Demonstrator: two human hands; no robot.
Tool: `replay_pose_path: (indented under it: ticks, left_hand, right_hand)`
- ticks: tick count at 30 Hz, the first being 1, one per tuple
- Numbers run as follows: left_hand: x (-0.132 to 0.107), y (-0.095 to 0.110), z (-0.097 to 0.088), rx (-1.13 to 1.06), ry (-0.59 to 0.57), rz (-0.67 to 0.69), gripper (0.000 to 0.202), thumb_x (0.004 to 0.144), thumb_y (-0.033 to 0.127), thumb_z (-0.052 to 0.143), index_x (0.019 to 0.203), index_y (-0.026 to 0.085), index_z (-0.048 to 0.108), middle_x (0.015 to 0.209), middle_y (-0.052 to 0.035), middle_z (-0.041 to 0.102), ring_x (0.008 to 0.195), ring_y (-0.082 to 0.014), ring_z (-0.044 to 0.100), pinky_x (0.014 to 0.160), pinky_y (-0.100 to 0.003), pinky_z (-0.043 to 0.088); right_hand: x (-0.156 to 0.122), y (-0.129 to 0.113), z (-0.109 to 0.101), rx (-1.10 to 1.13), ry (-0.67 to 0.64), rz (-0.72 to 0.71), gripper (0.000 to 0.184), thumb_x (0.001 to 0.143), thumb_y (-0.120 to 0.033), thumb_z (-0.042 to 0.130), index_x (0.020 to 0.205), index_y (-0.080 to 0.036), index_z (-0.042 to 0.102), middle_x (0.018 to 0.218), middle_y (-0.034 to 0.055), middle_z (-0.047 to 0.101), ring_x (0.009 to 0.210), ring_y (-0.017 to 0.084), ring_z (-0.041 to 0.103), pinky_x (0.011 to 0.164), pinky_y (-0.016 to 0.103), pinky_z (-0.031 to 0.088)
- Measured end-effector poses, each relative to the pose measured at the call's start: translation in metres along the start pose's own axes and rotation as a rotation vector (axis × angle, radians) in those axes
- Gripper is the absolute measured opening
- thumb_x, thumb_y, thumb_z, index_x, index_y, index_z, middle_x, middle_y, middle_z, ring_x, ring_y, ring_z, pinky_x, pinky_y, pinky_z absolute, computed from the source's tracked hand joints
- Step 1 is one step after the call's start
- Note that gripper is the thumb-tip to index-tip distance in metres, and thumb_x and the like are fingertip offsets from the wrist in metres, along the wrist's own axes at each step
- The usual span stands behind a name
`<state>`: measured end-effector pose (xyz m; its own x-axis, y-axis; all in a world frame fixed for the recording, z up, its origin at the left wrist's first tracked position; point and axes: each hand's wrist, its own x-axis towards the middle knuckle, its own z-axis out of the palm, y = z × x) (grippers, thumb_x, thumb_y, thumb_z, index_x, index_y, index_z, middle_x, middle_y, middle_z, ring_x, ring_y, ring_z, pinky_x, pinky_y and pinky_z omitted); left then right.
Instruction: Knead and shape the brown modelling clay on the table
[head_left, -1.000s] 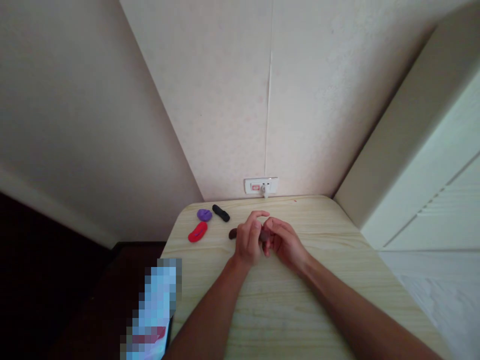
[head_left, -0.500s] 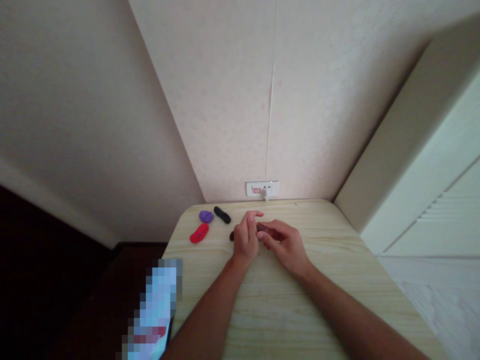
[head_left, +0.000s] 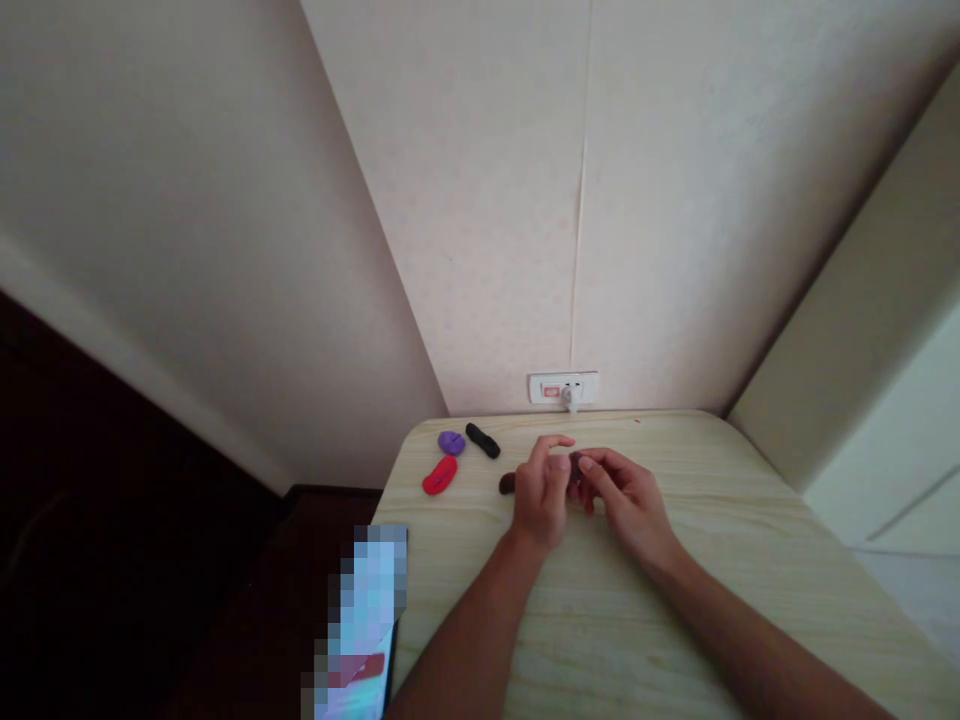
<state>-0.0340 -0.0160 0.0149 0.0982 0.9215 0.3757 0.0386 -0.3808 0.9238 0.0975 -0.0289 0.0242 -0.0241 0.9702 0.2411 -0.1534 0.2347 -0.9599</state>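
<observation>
My left hand (head_left: 541,492) and my right hand (head_left: 628,500) meet over a light wooden table (head_left: 675,600), fingers curled together. Between the fingertips they pinch a dark brown piece of clay (head_left: 576,466), mostly hidden by the fingers. A second brown clay lump (head_left: 507,483) lies on the table just left of my left hand. Further left lie a red clay piece (head_left: 439,476), a purple clay ball (head_left: 451,442) and a black clay roll (head_left: 482,440).
A wall socket (head_left: 563,387) with a plug in it sits at the table's far edge. A white cabinet (head_left: 885,400) stands to the right. A blurred phone screen (head_left: 364,620) leans at the table's left front edge, beside a dark floor.
The view has swung left, so everything sits further right in the picture. Both hands stay together on the brown clay, the fingers shifting a little.
</observation>
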Motion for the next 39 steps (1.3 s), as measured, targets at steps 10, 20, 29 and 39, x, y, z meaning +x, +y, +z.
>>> replay_pose_path:
  ticks: [10,20,29,39]
  left_hand:
    - [0.003,0.003,-0.003,0.098,-0.018,0.124,0.036,0.103,0.043,0.05,0.127,0.018,0.06,0.093,-0.0057,0.072,0.083,-0.0194,0.068,0.078,-0.032,0.053]
    - [0.006,0.0,0.001,0.324,-0.022,0.364,0.03,0.099,0.019,0.055,0.126,0.016,0.064,0.112,-0.0116,0.07,0.105,-0.0227,0.067,0.094,-0.036,0.056]
    - [0.01,-0.002,-0.001,0.401,0.047,0.438,0.034,0.095,0.011,0.061,0.127,0.019,0.069,0.109,-0.0087,0.072,0.102,-0.0197,0.07,0.091,-0.032,0.06]
    - [0.01,-0.004,-0.005,0.435,0.083,0.501,0.038,0.092,0.007,0.063,0.127,0.02,0.072,0.105,-0.0082,0.073,0.098,-0.0192,0.071,0.088,-0.032,0.061]
  right_hand:
    - [0.002,0.002,-0.003,0.018,0.103,-0.023,0.037,0.083,-0.048,0.081,0.109,-0.022,0.074,0.084,0.0017,0.071,0.054,0.011,0.058,0.048,0.025,0.049]
    - [0.003,-0.001,-0.016,-0.328,0.077,-0.192,0.028,0.095,-0.043,0.067,0.113,-0.022,0.073,0.075,0.0025,0.07,0.057,0.014,0.061,0.052,0.027,0.05]
    - [0.007,0.001,-0.01,-0.04,0.124,-0.051,0.035,0.089,-0.054,0.073,0.103,-0.022,0.073,0.078,0.0021,0.072,0.051,0.012,0.06,0.047,0.027,0.049]
    - [0.017,0.001,-0.012,0.154,0.067,0.015,0.031,0.071,-0.044,0.09,0.089,-0.022,0.077,0.08,0.0007,0.073,0.063,0.012,0.058,0.062,0.027,0.051]
